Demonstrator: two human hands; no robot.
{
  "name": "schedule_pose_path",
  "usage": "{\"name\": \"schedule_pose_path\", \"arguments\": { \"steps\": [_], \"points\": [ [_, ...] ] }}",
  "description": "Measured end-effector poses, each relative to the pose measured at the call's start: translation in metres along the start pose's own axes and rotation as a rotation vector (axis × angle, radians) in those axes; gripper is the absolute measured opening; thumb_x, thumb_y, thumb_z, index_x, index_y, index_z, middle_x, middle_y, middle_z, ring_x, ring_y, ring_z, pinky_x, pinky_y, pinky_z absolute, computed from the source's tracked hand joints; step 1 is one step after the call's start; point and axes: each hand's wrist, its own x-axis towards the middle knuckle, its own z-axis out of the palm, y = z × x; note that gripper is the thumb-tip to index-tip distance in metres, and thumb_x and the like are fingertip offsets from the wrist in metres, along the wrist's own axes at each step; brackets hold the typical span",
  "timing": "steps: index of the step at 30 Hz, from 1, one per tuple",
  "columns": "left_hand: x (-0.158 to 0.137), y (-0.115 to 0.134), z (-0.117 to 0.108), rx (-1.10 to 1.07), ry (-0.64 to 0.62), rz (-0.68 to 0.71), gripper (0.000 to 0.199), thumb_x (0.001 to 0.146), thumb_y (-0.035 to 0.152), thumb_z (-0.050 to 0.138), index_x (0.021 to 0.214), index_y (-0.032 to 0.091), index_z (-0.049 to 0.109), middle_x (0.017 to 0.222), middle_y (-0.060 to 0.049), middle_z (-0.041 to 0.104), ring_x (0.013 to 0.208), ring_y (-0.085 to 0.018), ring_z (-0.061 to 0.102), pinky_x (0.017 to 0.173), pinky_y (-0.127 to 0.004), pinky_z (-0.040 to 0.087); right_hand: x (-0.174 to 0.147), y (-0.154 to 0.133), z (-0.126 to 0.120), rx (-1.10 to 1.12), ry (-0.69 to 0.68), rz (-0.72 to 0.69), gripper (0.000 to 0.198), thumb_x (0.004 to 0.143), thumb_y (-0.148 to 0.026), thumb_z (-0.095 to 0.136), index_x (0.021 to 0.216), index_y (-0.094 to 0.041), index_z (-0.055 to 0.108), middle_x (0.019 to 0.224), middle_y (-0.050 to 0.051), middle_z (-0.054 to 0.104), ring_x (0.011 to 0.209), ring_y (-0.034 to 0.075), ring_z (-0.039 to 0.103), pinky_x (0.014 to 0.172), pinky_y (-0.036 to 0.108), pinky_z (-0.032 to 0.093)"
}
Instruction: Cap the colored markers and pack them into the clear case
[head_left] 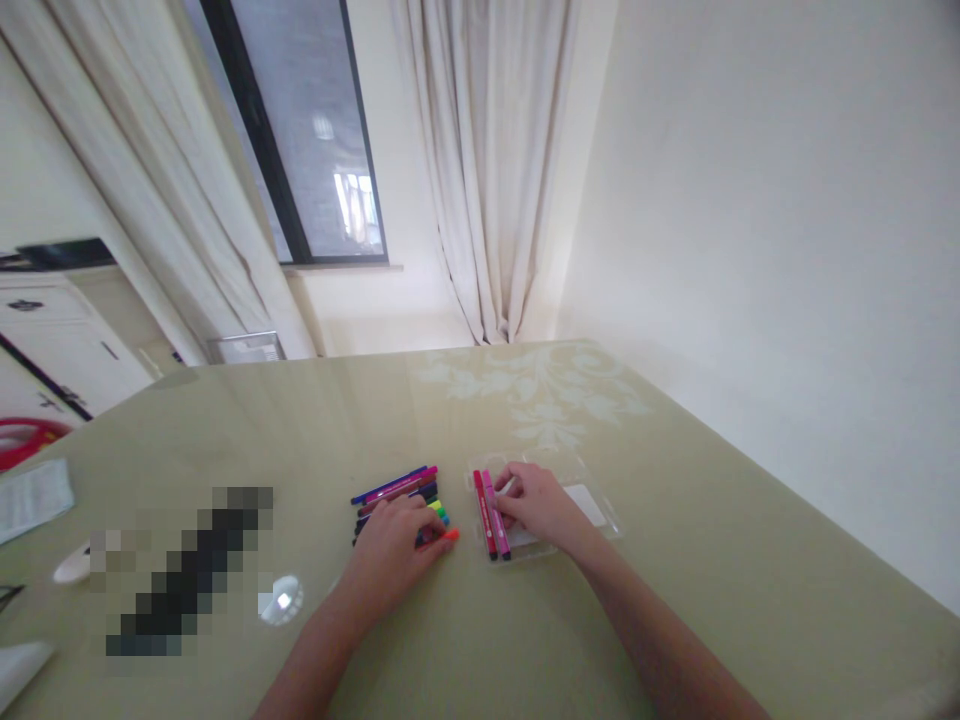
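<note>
My left hand (394, 540) rests over a row of colored markers (394, 487), its thumb and forefinger closed around a marker with an orange end (451, 535). The palm and fingers hide much of the row. To the right, a clear plastic case (609, 518) lies open and flat. A red marker (484, 512) and a pink marker (496, 515) lie side by side along its left part, dark ends toward me. My right hand (531, 497) is over the case, its fingers pinched at the pink marker. A white card (586, 504) shows under the case's clear plastic.
The glass-topped table (337, 430) meets a white wall (787, 250) on the right. A round shiny disc (281, 600), a blurred-out dark object (191, 575), a white mouse-like object (73, 564) and papers (34, 500) lie at left. Curtains (491, 170) hang beyond the far edge.
</note>
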Motion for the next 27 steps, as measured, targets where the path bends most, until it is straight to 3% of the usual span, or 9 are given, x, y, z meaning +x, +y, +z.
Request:
{"name": "schedule_pose_path", "arguments": {
  "steps": [4,7,11,13,17,27],
  "points": [
    [0.001,0.005,-0.002,-0.105,0.033,0.003,0.028,0.089,0.047,0.065,0.077,0.023,0.075,0.085,-0.004,0.073,0.083,-0.023,0.065,0.077,-0.033,0.043,0.002,0.002,0.002,-0.031,0.020,0.009,0.008,0.081,-0.020,0.072,0.077,-0.020,0.065,0.060,-0.001,0.071,0.056,0.017,0.069,0.054,0.023,0.048],
    [0.003,0.009,-0.005,-0.324,0.068,-0.061,0.033,0.090,0.052,0.062,0.081,0.022,0.074,0.082,-0.003,0.074,0.075,-0.020,0.065,0.068,-0.030,0.046,0.004,0.003,0.004,-0.049,0.027,0.028,0.011,0.081,-0.019,0.070,0.072,-0.020,0.064,0.052,-0.004,0.064,0.047,0.014,0.062,0.051,0.022,0.044],
    [0.007,0.009,-0.007,-0.757,0.086,-0.187,0.044,0.085,0.059,0.067,0.102,0.019,0.072,0.089,-0.005,0.076,0.084,-0.023,0.072,0.078,-0.034,0.056,0.002,0.003,0.006,-0.048,0.016,0.030,0.014,0.083,-0.018,0.066,0.071,-0.021,0.062,0.050,-0.005,0.063,0.044,0.013,0.060,0.050,0.022,0.044],
    [0.008,0.007,-0.007,-0.844,0.100,-0.226,0.053,0.082,0.062,0.070,0.112,0.019,0.070,0.093,-0.006,0.076,0.090,-0.024,0.072,0.082,-0.036,0.057,0.001,0.002,0.006,-0.031,-0.001,0.037,0.012,0.086,-0.018,0.065,0.074,-0.021,0.062,0.051,-0.004,0.064,0.046,0.014,0.063,0.049,0.021,0.045],
    [0.007,0.005,-0.001,-0.810,0.086,-0.194,0.055,0.084,0.062,0.068,0.118,0.019,0.069,0.091,-0.005,0.074,0.087,-0.021,0.070,0.080,-0.033,0.055,-0.001,0.001,0.006,-0.024,-0.005,0.016,0.009,0.085,-0.023,0.070,0.085,-0.021,0.062,0.059,-0.003,0.070,0.054,0.016,0.069,0.051,0.022,0.046],
    [0.000,0.023,0.017,-0.498,-0.175,-0.069,0.035,0.095,0.045,0.058,0.112,0.019,0.076,0.077,-0.001,0.070,0.070,-0.017,0.060,0.061,-0.025,0.041,0.001,-0.003,0.014,-0.037,0.039,0.062,0.012,0.083,-0.014,0.070,0.080,-0.020,0.061,0.064,-0.002,0.070,0.057,0.015,0.069,0.052,0.021,0.047]
  ]
}}
